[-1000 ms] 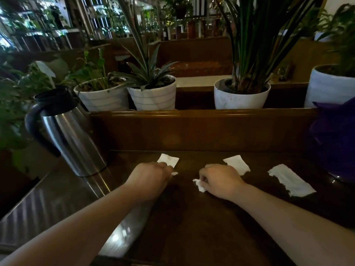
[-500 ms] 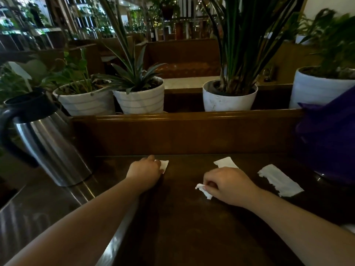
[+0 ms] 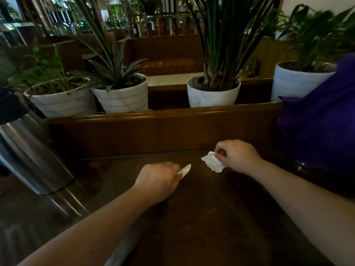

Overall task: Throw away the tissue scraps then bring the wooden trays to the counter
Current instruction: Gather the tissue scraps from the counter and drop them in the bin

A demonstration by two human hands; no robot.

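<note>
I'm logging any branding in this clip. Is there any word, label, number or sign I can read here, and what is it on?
None can be read.
Steel jug: no label shows.
White plant pots: only plain stripes, no text.
Tissue scraps in the left hand and right hand: blank.
Purple cloth: no print visible.
Background shelves: too blurred and dim to tell.

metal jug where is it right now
In the head view the metal jug stands at the far left edge of the dark table, left of the left hand and just below the striped plant pots.
</note>
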